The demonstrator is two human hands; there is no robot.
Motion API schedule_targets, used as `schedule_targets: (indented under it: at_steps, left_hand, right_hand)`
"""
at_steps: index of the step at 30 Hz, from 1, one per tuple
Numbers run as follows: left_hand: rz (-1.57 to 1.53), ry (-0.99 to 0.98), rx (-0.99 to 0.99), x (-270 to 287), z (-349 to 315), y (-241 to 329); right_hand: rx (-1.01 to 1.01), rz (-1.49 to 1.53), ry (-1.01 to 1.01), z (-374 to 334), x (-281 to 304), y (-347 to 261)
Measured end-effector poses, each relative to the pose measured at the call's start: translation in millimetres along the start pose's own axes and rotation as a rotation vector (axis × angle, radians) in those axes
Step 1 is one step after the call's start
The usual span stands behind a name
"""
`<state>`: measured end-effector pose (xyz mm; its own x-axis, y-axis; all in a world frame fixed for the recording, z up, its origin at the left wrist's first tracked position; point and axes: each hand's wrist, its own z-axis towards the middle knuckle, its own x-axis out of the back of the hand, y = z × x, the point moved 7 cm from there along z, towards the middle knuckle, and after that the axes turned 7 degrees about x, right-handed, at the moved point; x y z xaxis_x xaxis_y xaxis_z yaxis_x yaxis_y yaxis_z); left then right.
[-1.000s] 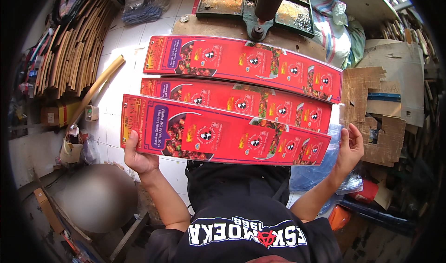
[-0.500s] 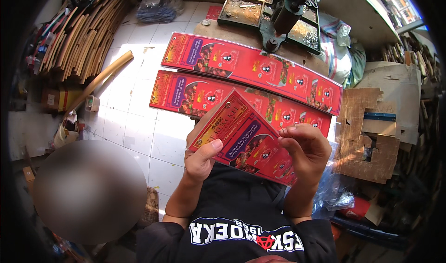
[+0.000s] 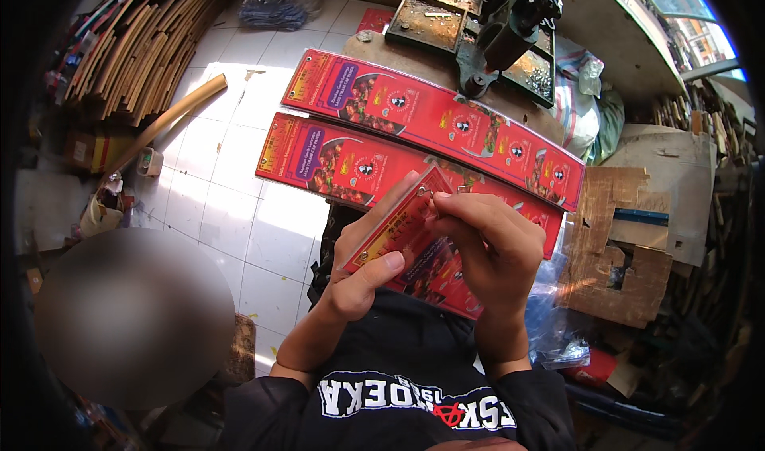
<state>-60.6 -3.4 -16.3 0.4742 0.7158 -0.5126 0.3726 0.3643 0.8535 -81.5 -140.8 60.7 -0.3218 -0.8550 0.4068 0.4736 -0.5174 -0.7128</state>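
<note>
My left hand (image 3: 362,288) grips a red printed sign panel (image 3: 426,264) in front of my body, thumb flat on its face. The panel is tilted, with a metal eyelet at each of its two upper corners. My right hand (image 3: 498,248) reaches across it, thumb and finger pinched at the upper right eyelet. A small piece of thin metal, perhaps a ring or hook, shows at those fingertips; its exact form is too small to tell. Beyond my hands lie two long red printed strips, a far one (image 3: 434,124) and a nearer one (image 3: 343,160) partly covered by the panel.
A dark metal hand press (image 3: 510,37) stands at the back beside a parts tray (image 3: 430,21) holding small pieces. Torn cardboard (image 3: 637,292) and clear plastic (image 3: 550,331) lie to the right. Stacked boards (image 3: 151,52) and a cardboard tube (image 3: 179,116) are at left.
My right hand has moved left and up with the small metal piece, from beside the panel to its upper right eyelet. The panel has tilted more steeply in my left hand.
</note>
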Motion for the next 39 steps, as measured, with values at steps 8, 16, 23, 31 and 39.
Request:
schedule_targets:
  at_steps: [8,16,23,31,39]
  left_hand:
    - [0.077,-0.013,-0.064,-7,6,9]
    - [0.126,0.007,-0.084,-9,11,8]
    - [0.223,-0.019,-0.108,-11,11,11]
    - [0.246,-0.037,-0.116,-13,9,9]
    - [0.223,-0.075,-0.101,-19,8,9]
  right_hand:
    - [-0.085,0.065,-0.017,-1,2,9]
    - [-0.048,0.059,0.029,-3,7,14]
    - [-0.067,0.105,0.018,-3,7,15]
    - [-0.025,-0.046,-0.014,-4,15,5]
    - [0.019,-0.027,0.065,-10,17,7]
